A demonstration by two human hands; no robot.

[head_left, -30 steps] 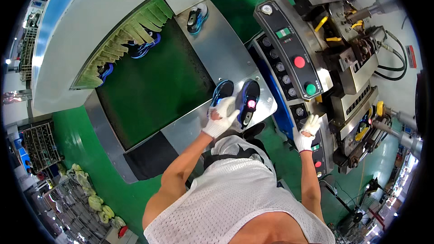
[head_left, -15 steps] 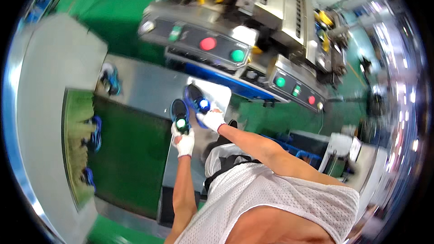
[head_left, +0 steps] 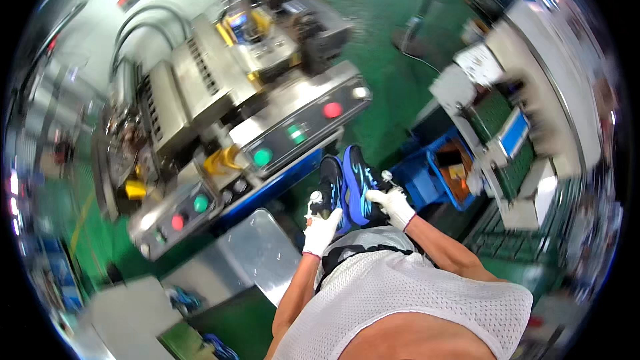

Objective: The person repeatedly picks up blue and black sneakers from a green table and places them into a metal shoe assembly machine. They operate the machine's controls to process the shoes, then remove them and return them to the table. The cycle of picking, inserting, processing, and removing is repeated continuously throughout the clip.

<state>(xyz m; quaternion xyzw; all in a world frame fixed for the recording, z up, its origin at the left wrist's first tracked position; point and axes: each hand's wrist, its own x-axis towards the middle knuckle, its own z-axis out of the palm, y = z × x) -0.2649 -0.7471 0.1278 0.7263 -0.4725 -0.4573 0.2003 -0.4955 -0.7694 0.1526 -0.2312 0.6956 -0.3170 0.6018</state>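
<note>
Two dark shoes with blue-purple soles hang side by side in front of my body. My left hand [head_left: 323, 231], in a white glove, is closed around the heel end of the left shoe [head_left: 332, 183]. Gloved as well, my right hand [head_left: 393, 207] grips the heel end of the right shoe [head_left: 358, 177], which shows light-blue markings on its side. A pale round knob stands up by each heel; what it belongs to is not clear. The toes point away from me, and the shoes touch or nearly touch.
Ahead and left stands a metal machine [head_left: 200, 87] with red and green buttons on its panels. A bare metal plate [head_left: 263, 253] lies lower left beside a green conveyor belt [head_left: 233, 323] carrying shoes. To the right are a blue crate [head_left: 420, 183] and a pale machine with green belting [head_left: 497, 123].
The view has swung right, so machine and belt now sit further left. Both shoes have come away from over the metal plate, still gripped, and are now beside the blue crate.
</note>
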